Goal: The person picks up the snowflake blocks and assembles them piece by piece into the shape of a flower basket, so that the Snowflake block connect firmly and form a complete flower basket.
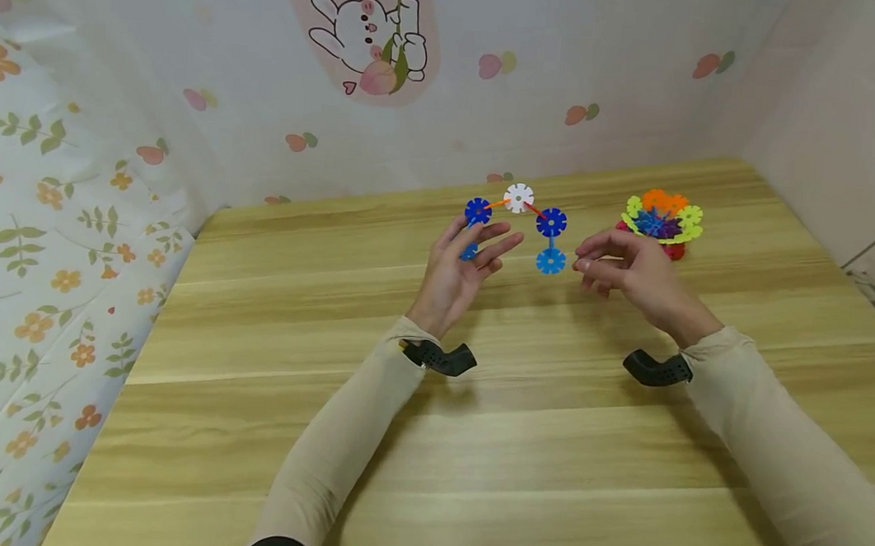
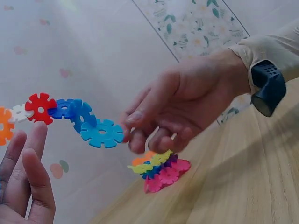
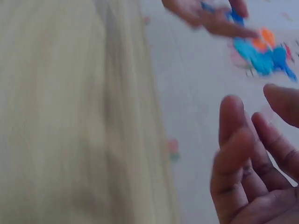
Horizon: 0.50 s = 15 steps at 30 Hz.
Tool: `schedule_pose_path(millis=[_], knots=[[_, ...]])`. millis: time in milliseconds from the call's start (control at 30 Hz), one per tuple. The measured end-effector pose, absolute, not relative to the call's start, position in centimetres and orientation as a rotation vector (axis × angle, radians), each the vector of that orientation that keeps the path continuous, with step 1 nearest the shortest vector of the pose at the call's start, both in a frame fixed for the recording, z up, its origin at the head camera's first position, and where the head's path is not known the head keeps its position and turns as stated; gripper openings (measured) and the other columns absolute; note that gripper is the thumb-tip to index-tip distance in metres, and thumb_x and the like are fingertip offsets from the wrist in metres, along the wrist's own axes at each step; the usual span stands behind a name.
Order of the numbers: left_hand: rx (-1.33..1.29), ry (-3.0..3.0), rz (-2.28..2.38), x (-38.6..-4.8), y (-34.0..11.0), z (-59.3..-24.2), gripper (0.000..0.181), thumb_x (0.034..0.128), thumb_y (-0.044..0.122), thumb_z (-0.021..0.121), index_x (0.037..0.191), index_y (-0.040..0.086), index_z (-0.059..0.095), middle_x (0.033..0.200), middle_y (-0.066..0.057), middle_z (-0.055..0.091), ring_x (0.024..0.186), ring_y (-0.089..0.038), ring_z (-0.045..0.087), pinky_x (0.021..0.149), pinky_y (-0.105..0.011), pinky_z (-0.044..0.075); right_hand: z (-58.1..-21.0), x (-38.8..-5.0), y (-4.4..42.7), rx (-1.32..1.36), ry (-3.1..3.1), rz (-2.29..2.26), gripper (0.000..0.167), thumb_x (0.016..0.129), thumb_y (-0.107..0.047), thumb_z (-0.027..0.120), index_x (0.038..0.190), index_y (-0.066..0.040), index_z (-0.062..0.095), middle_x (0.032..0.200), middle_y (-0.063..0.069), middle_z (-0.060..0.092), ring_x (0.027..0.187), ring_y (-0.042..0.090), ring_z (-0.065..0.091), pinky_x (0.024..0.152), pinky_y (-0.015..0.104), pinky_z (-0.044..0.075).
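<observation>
A chain of interlocking snowflake discs (image 1: pixel 551 223) hangs in the air above the table as an arch. A white disc (image 1: pixel 519 198) is at its top, with orange and red discs beside it and blue ones down both sides. My left hand (image 1: pixel 458 278) holds the chain by its left, blue end, several fingers spread. Just right of the chain's lower light-blue disc (image 2: pixel 102 132) is my right hand (image 1: pixel 641 275), its fingers loosely bent. Nothing shows between its fingers in the right wrist view, where the chain is blurred.
Behind the right hand, a bowl-like build of snowflake discs (image 1: pixel 661 219), yellow, orange, purple, blue and pink, stands on the wooden table (image 1: pixel 288 430). A patterned cloth (image 1: pixel 255 65) hangs along the table's back edge, and a floral one (image 1: pixel 58 286) is at left.
</observation>
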State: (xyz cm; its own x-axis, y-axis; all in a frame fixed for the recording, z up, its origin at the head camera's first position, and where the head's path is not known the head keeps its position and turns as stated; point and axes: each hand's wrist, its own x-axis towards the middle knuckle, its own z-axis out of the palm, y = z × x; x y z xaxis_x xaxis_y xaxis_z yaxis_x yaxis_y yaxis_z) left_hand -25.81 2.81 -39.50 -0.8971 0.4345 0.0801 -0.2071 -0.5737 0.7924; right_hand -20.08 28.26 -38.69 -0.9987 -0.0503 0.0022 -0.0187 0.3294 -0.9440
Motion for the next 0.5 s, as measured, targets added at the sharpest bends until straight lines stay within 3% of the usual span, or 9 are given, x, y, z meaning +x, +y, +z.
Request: schedule_pose_path(millis=[167, 300, 367, 500], knots=[[0.373, 1.185, 2.499, -25.7, 1.1, -39.6, 0.007, 0.1070, 0.023, 0.045, 0.109, 0.019, 0.051, 0.112, -0.004, 0.068, 0.104, -0.020, 0.074, 0.073, -0.023, 0.051, -38.3, -21.2, 31.7, 0.053, 2.774, -1.877, 0.007, 0.096, -0.012, 0.067, 0.101, -0.009, 0.068, 0.080, -0.018, 0.068, 0.065, 0.005, 0.066, 0.054, 0.020, 0.052], [0.354, 1.189, 2.494, -25.4, -0.7, -39.9, 0.015, 0.1072, 0.032, 0.040, 0.112, 0.022, 0.050, 0.114, -0.003, 0.065, 0.106, -0.021, 0.073, 0.075, -0.024, 0.049, -38.2, -22.0, 34.9, 0.407, 2.995, -1.718, 0.009, 0.097, -0.023, 0.064, 0.101, -0.016, 0.067, 0.075, -0.028, 0.059, 0.064, -0.007, 0.059, 0.056, 0.011, 0.047], [0.337, 1.208, 2.495, -25.3, -1.6, -40.1, 0.018, 0.1080, 0.034, 0.038, 0.112, 0.023, 0.051, 0.115, -0.003, 0.064, 0.107, -0.021, 0.072, 0.075, -0.023, 0.048, -38.2, -22.5, 36.3, 0.550, 3.066, -1.546, 0.015, 0.098, -0.032, 0.060, 0.102, -0.018, 0.065, 0.075, -0.031, 0.052, 0.070, -0.007, 0.053, 0.061, 0.012, 0.043], [0.299, 1.257, 2.507, -25.2, -3.5, -40.5, 0.022, 0.1105, 0.032, 0.034, 0.106, 0.023, 0.054, 0.114, -0.001, 0.067, 0.108, -0.020, 0.072, 0.074, -0.022, 0.046, -38.4, -23.4, 38.1, 0.659, 3.061, -1.248, 0.038, 0.097, -0.044, 0.054, 0.110, -0.009, 0.062, 0.082, -0.022, 0.048, 0.092, 0.014, 0.044, 0.070, 0.026, 0.039]])
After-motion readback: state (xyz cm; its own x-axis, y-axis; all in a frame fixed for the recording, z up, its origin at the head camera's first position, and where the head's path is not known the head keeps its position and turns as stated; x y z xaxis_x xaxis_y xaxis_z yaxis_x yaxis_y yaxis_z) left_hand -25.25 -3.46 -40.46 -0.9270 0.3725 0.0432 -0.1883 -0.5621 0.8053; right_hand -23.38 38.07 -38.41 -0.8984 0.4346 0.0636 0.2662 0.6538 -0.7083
